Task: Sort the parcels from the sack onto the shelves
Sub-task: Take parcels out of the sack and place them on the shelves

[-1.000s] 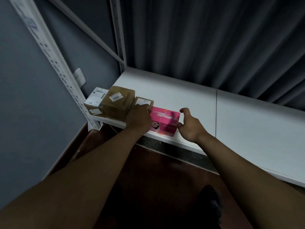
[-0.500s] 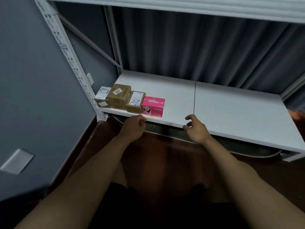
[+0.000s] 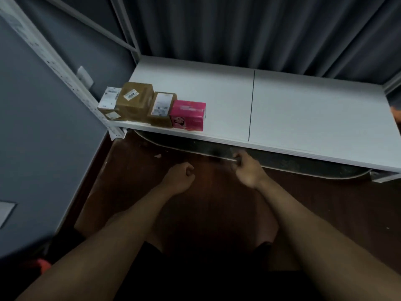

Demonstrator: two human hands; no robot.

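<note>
While both hands [image 3: 178,178] empty, pink parcel [image 3: 188,115] rests apart on shelf [image 3: 303,109].

Matt white shelf [image 3: 293,109]; brown cardboard parcel [image 3: 134,101]; glossy pink box [image 3: 188,116].

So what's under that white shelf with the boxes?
Under the white shelf you can see dark brown floor and a dark curved band just below its front edge. Further back is hidden by the shelf itself.

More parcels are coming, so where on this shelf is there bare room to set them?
The shelf is bare from the pink box rightward, across the board seam to the right post. The front left corner is crowded: four boxes stand side by side there. Behind them the shelf is free too.
</note>
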